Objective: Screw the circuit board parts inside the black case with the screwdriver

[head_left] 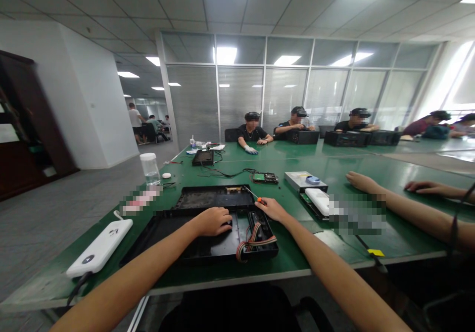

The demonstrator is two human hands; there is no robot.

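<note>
A shallow black case (166,230) lies open in front of me on the green table, its second black panel (185,199) behind it. Over the middle of the case rests my left hand (214,221), fingers loosely bent, with a small dark part by the fingertips. My right hand (272,209) is closed on a screwdriver (261,201) with an orange-and-black handle. The screwdriver's shaft points left and away, its tip near a brass-coloured strip (234,189) on the rear panel. A striped ribbon cable (256,243) loops over the case's right side.
On the left are a white power bank (102,248) with a cable and a clear jar (149,168). A green circuit board (264,177), a silver drive (302,180) and another white device (318,201) lie beyond and to the right. Another person's hand (361,181) rests at right; several people sit opposite.
</note>
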